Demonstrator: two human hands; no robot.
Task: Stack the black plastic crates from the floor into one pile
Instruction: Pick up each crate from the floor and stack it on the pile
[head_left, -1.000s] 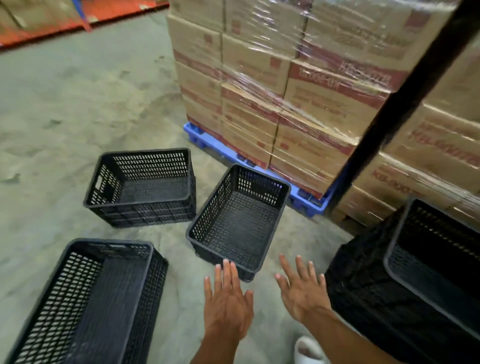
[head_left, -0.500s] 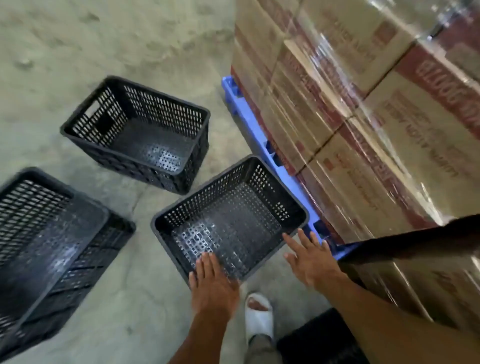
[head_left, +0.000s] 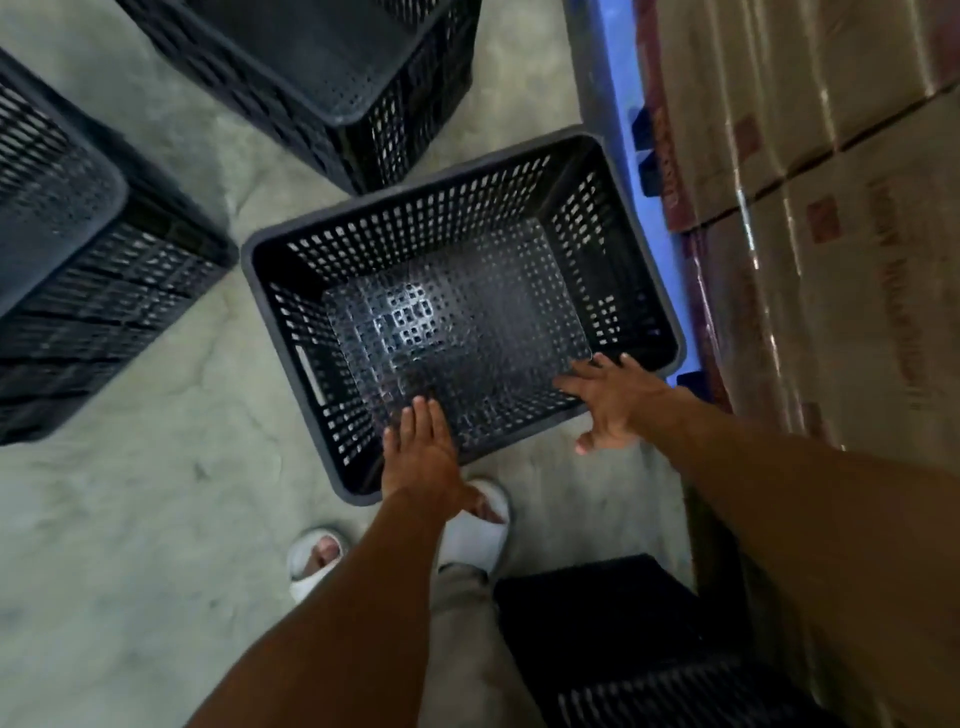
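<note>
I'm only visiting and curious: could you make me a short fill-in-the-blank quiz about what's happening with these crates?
1. The black crate that the left hand and right hand reach over has ____ inside it.
2. The pallet beside that crate is coloured ____.
3. The person's sandals are coloured ____.

Missing words: nothing; blue; white.

The shrink-wrapped brown cardboard cartons (head_left: 857, 260) carry red print, seemingly lettering, but it is too blurred to read.
</note>
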